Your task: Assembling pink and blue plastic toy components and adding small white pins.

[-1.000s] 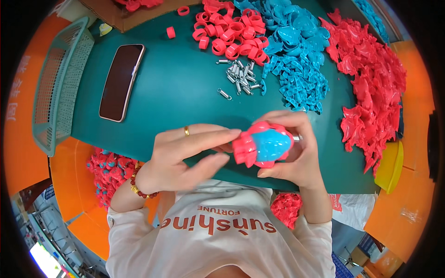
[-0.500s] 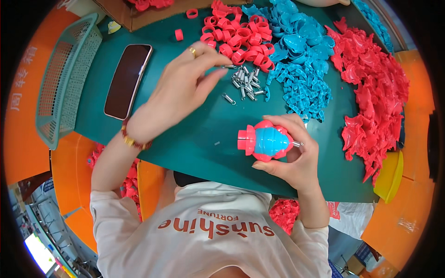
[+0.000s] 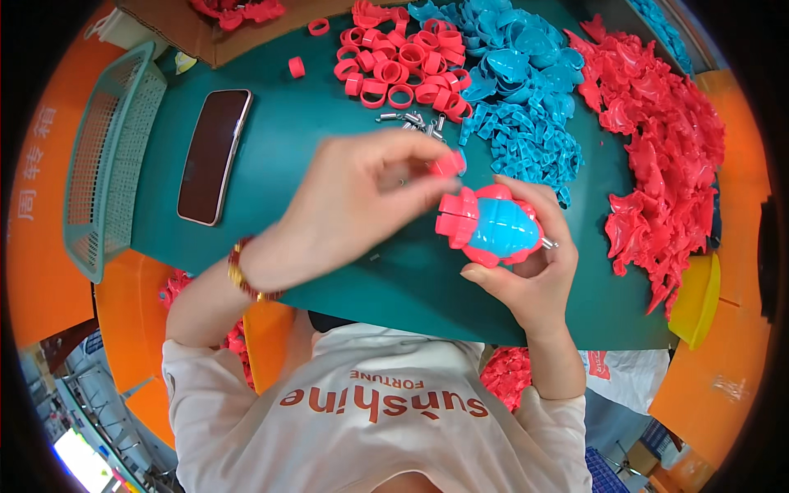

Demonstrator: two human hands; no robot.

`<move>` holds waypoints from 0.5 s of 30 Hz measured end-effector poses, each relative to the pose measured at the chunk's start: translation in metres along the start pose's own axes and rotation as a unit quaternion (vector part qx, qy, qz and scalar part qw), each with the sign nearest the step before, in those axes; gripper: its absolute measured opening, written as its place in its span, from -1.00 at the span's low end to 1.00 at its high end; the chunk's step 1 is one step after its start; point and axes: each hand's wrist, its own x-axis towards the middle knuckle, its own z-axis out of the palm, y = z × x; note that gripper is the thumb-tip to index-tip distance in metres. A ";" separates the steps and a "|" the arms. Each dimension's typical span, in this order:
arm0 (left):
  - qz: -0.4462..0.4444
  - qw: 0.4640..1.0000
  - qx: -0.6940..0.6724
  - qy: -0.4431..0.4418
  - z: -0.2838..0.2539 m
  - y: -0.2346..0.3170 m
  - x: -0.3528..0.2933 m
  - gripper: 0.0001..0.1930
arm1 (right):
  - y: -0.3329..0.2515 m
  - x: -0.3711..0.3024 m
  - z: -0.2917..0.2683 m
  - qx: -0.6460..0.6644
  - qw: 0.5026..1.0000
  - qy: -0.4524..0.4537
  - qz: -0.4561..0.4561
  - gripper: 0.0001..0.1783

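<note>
My right hand (image 3: 538,263) grips a red-and-blue plastic toy body (image 3: 505,226), its smooth blue part facing up. A metal spring end (image 3: 549,243) sticks out at the toy's right side, by my palm. At its left end is a slotted red neck. My left hand (image 3: 353,193), a little blurred, pinches a red plastic ring (image 3: 448,164) just above that neck, apart from it. Behind my left fingers lies a pile of small metal springs (image 3: 423,123), partly hidden. Beyond it is a heap of red rings (image 3: 400,70).
Blue shell pieces (image 3: 526,62) and small blue parts (image 3: 534,152) lie heaped at the far middle. Red pieces (image 3: 657,164) spread along the right. To the left are a phone (image 3: 212,156) and a green basket (image 3: 123,156). A yellow container (image 3: 697,300) stands at the right edge.
My left hand has come from beside the springs and ring heap toward the toy, now with a red ring in its fingers. My right hand has raised the toy slightly, moving it rightward.
</note>
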 end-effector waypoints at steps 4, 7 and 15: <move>-0.093 0.967 -0.234 -0.019 0.004 0.010 -0.025 -0.66 | -0.001 -0.001 -0.002 0.074 0.997 -0.012 0.031 -0.16; -0.124 0.951 -0.282 -0.029 0.005 0.010 -0.033 -0.63 | -0.003 -0.002 -0.001 0.085 0.995 -0.010 0.058 -0.15; -0.165 0.899 -0.403 -0.051 -0.003 0.003 -0.039 -0.65 | -0.002 -0.005 -0.001 0.113 0.991 -0.028 0.061 -0.16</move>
